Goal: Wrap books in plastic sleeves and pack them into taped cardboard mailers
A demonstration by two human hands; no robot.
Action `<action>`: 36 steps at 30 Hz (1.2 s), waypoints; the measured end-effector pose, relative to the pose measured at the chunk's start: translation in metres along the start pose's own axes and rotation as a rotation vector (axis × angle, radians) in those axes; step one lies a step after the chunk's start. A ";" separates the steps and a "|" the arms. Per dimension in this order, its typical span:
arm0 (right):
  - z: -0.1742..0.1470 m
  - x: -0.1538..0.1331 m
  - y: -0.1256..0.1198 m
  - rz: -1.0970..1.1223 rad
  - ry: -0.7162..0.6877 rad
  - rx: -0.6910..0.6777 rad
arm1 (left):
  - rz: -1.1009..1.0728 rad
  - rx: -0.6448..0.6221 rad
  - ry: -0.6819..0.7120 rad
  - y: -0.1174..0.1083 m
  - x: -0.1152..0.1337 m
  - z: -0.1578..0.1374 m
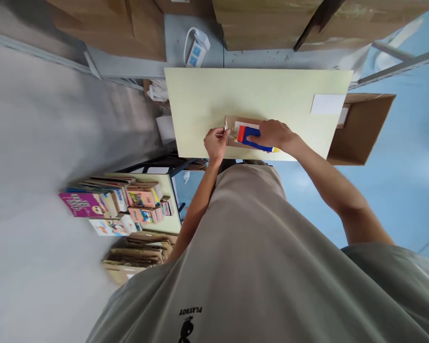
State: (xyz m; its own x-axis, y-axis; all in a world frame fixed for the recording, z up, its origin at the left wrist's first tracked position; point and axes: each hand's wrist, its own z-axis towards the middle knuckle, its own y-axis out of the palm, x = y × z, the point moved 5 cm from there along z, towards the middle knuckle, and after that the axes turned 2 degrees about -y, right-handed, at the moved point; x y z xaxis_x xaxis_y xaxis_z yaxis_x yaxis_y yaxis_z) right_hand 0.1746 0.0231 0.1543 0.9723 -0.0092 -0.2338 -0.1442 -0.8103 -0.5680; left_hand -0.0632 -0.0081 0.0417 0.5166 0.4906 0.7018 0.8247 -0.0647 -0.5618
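My right hand [274,133] is wrapped round a blue and red tape dispenser [253,138], tilted slightly over a flat brown cardboard package [243,120]. A white label [239,125] shows in part on the package; the dispenser hides the rest of it. At the package's left end, my left hand [215,143] pinches at a glossy clear strip of tape [226,126] with thumb and finger. The package lies near the close edge of a pale yellow board [200,95]. A little yellow shows at the dispenser's right end, beneath my right hand.
A white card [328,104] lies at the board's right. Beyond that edge stands an open cardboard box [357,133]. A power strip [197,50] and large cartons [268,28] are at the back. Books [82,204] and flattened cardboard [136,255] are stacked at lower left.
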 end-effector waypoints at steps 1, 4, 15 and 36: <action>-0.004 0.007 0.000 0.011 -0.008 -0.006 | 0.019 0.021 -0.006 -0.001 0.000 -0.001; -0.030 0.046 -0.003 0.052 -0.002 -0.053 | 0.069 0.074 -0.007 -0.003 0.001 -0.003; -0.102 0.206 0.002 0.090 0.168 -0.113 | 0.172 0.141 -0.052 0.000 0.007 -0.006; -0.024 0.129 0.037 0.012 0.151 -0.084 | 0.183 0.171 -0.123 0.002 0.021 -0.013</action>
State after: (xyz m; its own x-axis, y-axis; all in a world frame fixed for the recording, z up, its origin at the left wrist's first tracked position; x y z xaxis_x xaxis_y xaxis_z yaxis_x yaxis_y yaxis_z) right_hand 0.2989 -0.0219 0.1218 0.9880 -0.1020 -0.1159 -0.1465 -0.8556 -0.4964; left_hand -0.0481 -0.0093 0.0612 0.6129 0.5867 0.5293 0.6640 -0.0192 -0.7475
